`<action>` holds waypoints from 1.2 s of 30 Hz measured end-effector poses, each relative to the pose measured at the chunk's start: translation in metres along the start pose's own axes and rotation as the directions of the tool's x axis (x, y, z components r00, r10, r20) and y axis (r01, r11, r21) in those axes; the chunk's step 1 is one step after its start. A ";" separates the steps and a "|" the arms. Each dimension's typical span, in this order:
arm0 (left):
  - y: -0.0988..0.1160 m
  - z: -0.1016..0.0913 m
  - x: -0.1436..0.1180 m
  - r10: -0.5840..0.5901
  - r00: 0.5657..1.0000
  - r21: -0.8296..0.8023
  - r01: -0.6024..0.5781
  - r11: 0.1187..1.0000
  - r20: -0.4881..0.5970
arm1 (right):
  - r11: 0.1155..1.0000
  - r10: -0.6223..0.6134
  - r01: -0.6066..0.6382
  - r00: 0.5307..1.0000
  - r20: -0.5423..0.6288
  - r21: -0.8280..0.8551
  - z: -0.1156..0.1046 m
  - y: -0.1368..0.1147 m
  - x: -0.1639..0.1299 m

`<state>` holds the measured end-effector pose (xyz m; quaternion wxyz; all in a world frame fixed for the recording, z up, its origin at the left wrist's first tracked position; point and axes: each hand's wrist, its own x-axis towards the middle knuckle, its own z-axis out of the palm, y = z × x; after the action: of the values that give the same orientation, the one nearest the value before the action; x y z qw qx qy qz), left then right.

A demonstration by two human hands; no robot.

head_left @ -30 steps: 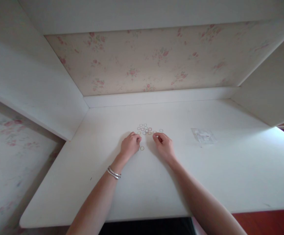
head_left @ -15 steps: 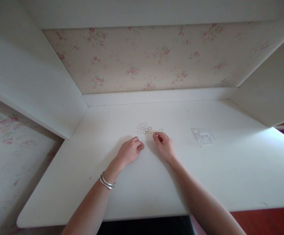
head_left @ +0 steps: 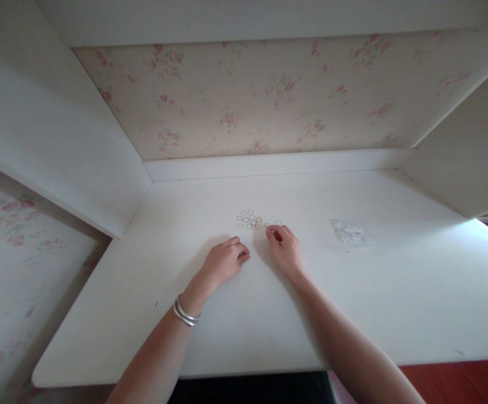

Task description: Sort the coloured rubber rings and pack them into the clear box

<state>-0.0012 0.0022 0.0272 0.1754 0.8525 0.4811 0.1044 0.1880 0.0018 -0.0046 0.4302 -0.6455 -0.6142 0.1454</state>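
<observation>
Several small thin rings [head_left: 246, 220] in pale colours lie in a cluster on the white tabletop, some touching or overlapping. One more ring [head_left: 278, 223] lies just to the right, behind my right hand. My right hand [head_left: 284, 249] is closed in a pinch, its thumb and forefinger tips on the near edge of a small ring [head_left: 267, 225] at the cluster's right end. My left hand [head_left: 225, 260] rests on the table nearer to me, fingers curled and thumb pressed to them. Anything between those fingertips is too small to make out. Two silver bangles [head_left: 186, 312] circle the left wrist.
A flat clear plastic bag [head_left: 352, 232] lies to the right on the white table [head_left: 416, 280]. White panels stand on both sides, with a low ledge [head_left: 277, 165] and flowered wallpaper at the back. A small dark speck [head_left: 156, 304] is at the left.
The view has shifted slightly, moving everything a little. Both hands keep nearly the same pose, and the rings stay in the same layout.
</observation>
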 end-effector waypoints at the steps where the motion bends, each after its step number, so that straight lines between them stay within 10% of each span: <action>1: 0.000 0.000 0.000 0.000 1.000 0.000 0.000 1.000 0.002 | 0.997 -0.021 0.021 1.000 -0.002 -0.076 0.000 0.000 0.000; 14: 0.002 0.008 -0.003 0.038 0.999 -0.026 -0.039 0.999 -0.014 | 0.856 -0.151 0.210 0.976 0.158 -0.472 0.001 -0.010 -0.006; 36: -0.026 -0.010 -0.016 -0.085 0.979 -0.207 0.046 0.977 -0.183 | 0.890 -0.339 0.413 0.883 0.323 -0.195 -0.002 -0.020 -0.026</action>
<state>-0.0330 0.0029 0.0262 0.2173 0.8001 0.5106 0.2279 0.1708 -0.0257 0.0019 0.2709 -0.5361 -0.7966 0.0671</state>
